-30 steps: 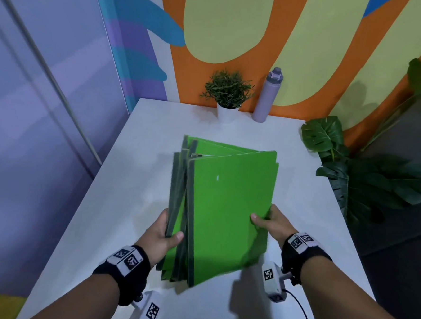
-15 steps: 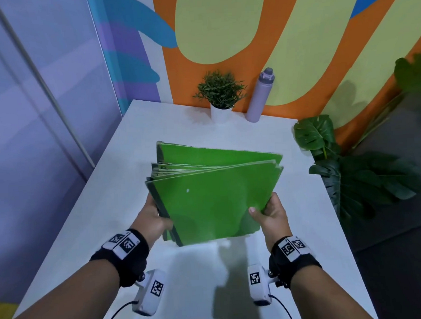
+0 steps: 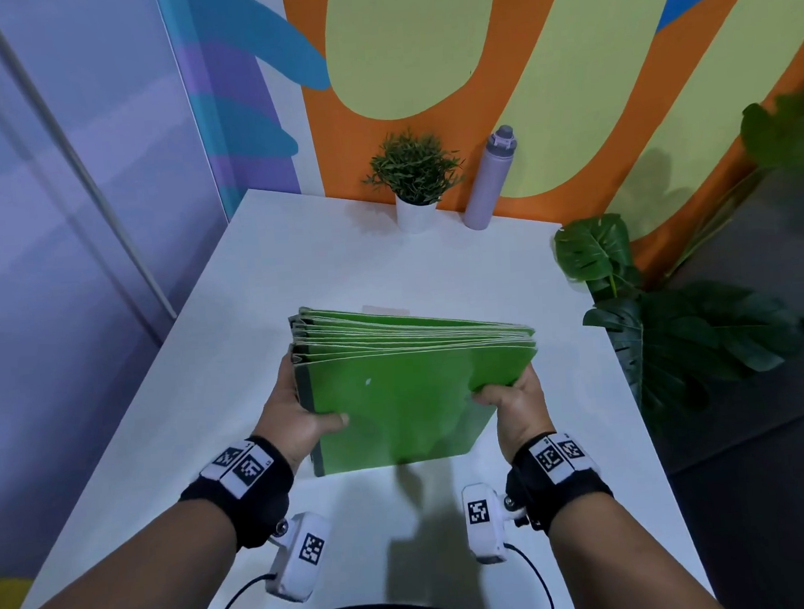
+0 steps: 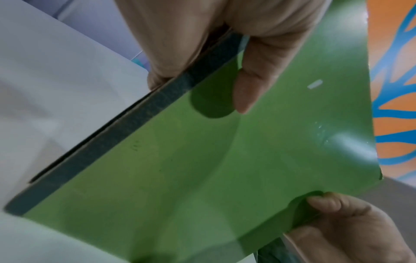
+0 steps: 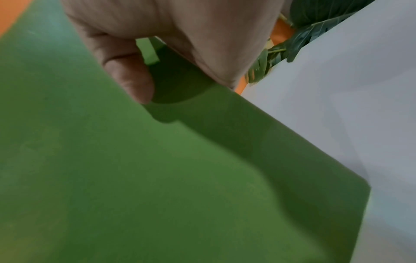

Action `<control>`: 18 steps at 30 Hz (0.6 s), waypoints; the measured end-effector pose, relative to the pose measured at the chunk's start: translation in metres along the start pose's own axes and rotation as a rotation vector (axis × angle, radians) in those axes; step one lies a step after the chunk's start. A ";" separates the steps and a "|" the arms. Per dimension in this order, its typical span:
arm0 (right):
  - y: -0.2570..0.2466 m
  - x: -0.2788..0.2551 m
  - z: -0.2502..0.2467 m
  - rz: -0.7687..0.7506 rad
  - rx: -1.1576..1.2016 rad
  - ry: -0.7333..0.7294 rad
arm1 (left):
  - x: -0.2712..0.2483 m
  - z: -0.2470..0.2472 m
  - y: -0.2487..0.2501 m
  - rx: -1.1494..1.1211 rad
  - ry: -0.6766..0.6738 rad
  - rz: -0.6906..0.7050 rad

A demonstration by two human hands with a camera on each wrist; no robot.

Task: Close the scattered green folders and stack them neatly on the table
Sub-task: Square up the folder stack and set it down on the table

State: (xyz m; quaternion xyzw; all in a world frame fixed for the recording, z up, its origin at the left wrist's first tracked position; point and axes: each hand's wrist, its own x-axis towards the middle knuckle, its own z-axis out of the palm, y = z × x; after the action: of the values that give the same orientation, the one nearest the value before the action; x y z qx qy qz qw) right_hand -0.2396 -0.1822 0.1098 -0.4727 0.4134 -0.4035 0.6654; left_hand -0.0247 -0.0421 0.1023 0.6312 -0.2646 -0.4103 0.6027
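Folders: a closed green stack [image 3: 410,388], held above the white worktop [image 3: 294,273], spines to the left.
Left hand: the left hand [image 3: 294,414] grips the spine side, thumb [image 4: 245,89] on the top cover.
Right hand: the right hand [image 3: 514,405] pinches the right edge, thumb [image 5: 128,76] on top.
Behind: a small plant [image 3: 413,176] and a bottle [image 3: 489,181] stand at the far worktop edge.
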 end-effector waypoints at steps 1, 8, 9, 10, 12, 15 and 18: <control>-0.002 -0.001 0.001 -0.011 -0.006 0.006 | 0.000 0.000 0.002 -0.013 0.004 0.012; -0.032 -0.005 0.002 -0.238 -0.002 -0.004 | 0.009 -0.007 0.015 -0.006 0.005 0.144; -0.033 -0.006 0.004 -0.242 -0.019 -0.008 | 0.008 -0.004 0.015 0.020 0.018 0.146; -0.032 -0.007 0.006 -0.240 -0.038 0.006 | 0.007 -0.002 0.014 0.048 0.043 0.151; -0.030 -0.009 0.010 -0.232 -0.054 0.050 | 0.006 0.002 0.012 0.092 0.074 0.168; -0.031 -0.012 0.010 -0.254 -0.070 0.050 | 0.005 0.002 0.013 0.114 0.057 0.191; -0.035 -0.015 0.008 -0.370 -0.137 0.006 | 0.007 -0.003 0.018 0.076 0.063 0.233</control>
State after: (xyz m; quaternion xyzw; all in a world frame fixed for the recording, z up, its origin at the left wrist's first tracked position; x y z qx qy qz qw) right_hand -0.2416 -0.1739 0.1474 -0.5836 0.3480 -0.4912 0.5450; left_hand -0.0158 -0.0489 0.1186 0.6314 -0.3321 -0.3071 0.6299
